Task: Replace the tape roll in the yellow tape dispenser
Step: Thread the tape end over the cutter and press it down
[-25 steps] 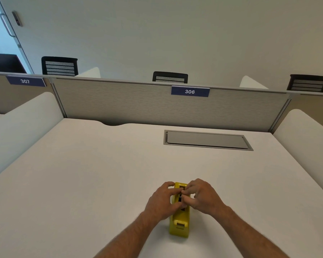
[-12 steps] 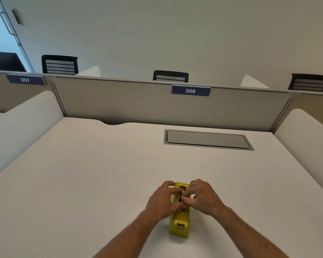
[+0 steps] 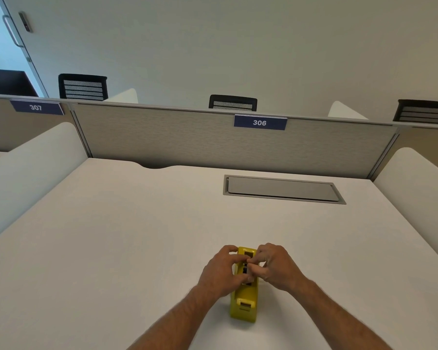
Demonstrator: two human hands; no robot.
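Note:
A yellow tape dispenser point(image 3: 243, 305) stands on the white desk point(image 3: 111, 248), its cutter end towards me. My left hand point(image 3: 221, 270) wraps its left side near the top. My right hand point(image 3: 273, 267) comes in from the right, fingertips pinched over the dark slot in the middle of the dispenser, where a small dark part shows between the fingers. The tape roll itself is hidden by both hands.
A grey flap cover point(image 3: 282, 189) is set into the desk at the far right. A grey partition point(image 3: 162, 137) with a "306" sign point(image 3: 260, 122) closes the back. White side panels point(image 3: 28, 168) flank the desk. Black chair backs rise behind the partition.
Both hands stay on the dispenser in the same spot; only the fingertips shift slightly over the middle slot.

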